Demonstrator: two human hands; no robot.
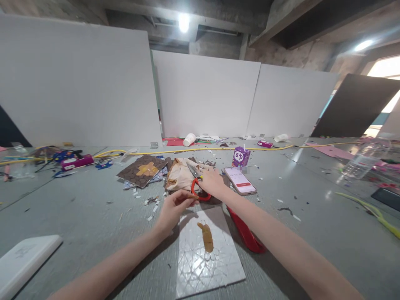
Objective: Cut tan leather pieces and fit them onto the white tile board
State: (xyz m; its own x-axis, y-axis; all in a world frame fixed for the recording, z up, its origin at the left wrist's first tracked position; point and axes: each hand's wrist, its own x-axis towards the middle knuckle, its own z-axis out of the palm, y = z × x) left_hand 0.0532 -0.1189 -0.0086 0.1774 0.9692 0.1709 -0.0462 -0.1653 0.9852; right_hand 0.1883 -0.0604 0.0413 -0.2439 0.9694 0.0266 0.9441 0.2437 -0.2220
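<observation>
My left hand (173,209) is closed in a pinch on a small brown piece (193,197), mostly covered by the fingertips. Beyond it, my right hand (213,182) is at the red-handled scissors (200,196), fingers around their middle; the blades point up and left over a crumpled cream cloth (181,173). How firmly it grips them is partly hidden. Between my forearms lies a white tile-like board (195,266) with a cracked-looking pattern. A brown, elongated cut-out shape (207,238) rests on its upper half.
A phone (241,182) with its screen lit lies right of my right hand, near a purple drink carton (240,156). A red strap-like item (245,233) runs under my right forearm. Left stand a patterned brown square (134,170) and a white slab (25,264). Scraps litter the floor.
</observation>
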